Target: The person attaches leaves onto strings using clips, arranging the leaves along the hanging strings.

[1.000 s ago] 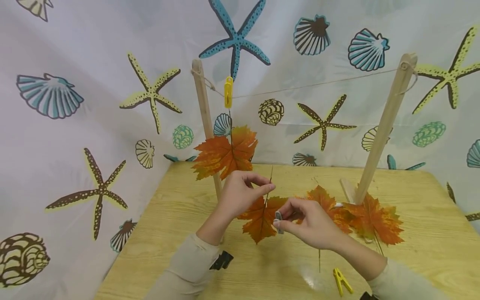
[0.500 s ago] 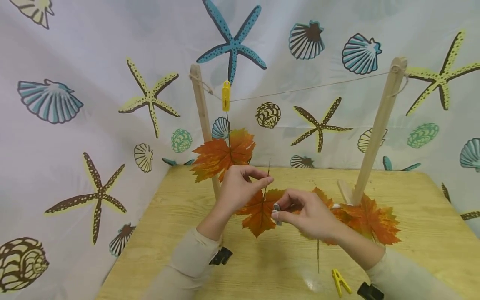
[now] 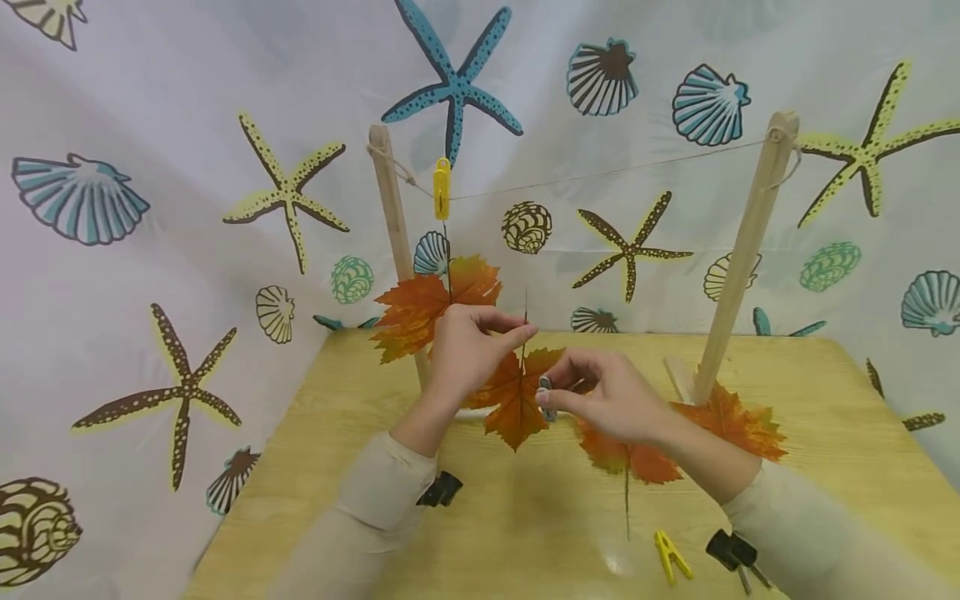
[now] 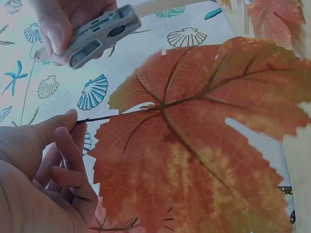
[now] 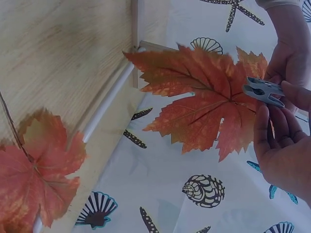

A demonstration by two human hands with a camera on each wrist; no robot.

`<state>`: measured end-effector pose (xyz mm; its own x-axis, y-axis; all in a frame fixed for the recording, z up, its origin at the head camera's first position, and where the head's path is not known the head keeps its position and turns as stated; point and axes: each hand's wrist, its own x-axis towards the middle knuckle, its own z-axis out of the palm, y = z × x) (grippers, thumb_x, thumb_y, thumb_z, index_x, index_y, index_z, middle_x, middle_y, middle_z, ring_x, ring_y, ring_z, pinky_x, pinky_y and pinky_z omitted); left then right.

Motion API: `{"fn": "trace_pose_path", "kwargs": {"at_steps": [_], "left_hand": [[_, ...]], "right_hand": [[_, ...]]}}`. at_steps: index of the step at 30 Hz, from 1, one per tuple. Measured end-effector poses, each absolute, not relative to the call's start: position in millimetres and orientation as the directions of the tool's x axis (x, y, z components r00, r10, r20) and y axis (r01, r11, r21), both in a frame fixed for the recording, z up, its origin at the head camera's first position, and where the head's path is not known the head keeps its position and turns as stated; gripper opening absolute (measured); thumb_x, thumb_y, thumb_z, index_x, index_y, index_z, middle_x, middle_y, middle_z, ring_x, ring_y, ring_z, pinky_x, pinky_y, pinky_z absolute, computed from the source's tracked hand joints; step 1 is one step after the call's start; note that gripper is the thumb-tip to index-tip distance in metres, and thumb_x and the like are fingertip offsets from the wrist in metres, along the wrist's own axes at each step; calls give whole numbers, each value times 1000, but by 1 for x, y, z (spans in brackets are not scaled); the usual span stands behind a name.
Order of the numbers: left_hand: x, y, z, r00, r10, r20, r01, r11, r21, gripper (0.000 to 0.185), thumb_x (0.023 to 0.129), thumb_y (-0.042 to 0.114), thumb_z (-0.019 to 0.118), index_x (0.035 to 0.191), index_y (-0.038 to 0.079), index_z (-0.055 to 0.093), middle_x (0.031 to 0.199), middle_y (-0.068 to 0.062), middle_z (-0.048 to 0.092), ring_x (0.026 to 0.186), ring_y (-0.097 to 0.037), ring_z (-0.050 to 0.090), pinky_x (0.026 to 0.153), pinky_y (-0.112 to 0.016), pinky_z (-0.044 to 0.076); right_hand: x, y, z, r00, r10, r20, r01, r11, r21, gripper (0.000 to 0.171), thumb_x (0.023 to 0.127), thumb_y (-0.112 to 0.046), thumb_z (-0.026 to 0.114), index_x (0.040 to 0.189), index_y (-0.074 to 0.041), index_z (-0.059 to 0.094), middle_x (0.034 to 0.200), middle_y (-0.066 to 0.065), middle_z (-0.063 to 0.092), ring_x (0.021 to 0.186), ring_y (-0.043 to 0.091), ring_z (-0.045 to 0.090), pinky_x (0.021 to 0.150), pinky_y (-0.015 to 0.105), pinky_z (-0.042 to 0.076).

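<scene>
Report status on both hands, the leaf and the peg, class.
Left hand pinches the leaf by its stem. Right hand grips the grey peg beside the leaf, not clipped on. Nothing between them.

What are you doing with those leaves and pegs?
A person's left hand pinches the stem of an orange leaf and holds it up over the table. The right hand grips a grey peg beside it. One leaf already hangs from the string by a yellow peg. More leaves lie on the table.
</scene>
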<state>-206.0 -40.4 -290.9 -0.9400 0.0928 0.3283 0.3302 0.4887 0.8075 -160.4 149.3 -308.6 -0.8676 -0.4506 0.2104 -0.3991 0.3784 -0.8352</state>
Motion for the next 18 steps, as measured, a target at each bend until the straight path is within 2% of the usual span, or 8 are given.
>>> {"fn": "trace_pose_path", "kwargs": {"at_steps": [7, 18], "left_hand": [[-213, -40, -276, -943, 74, 325, 316, 508, 801, 17, 75, 38, 76, 78, 21, 76, 75, 11, 68, 71, -9, 60, 57, -29, 49], [-221, -45, -266, -942, 86, 323, 320, 507, 800, 16, 75, 34, 76, 79, 18, 75, 77, 8, 68, 74, -10, 60, 61, -29, 50]], "right_hand": [[-154, 143, -272, -876, -433, 211, -407, 430, -806, 11, 85, -15, 67, 89, -6, 63, 86, 5, 65, 73, 18, 63, 68, 34, 50], [-165, 136, -259, -873, -433, 225, -411, 404, -817, 11, 85, -12, 66, 91, -3, 63, 85, 9, 66, 70, 18, 63, 66, 35, 51]]}}
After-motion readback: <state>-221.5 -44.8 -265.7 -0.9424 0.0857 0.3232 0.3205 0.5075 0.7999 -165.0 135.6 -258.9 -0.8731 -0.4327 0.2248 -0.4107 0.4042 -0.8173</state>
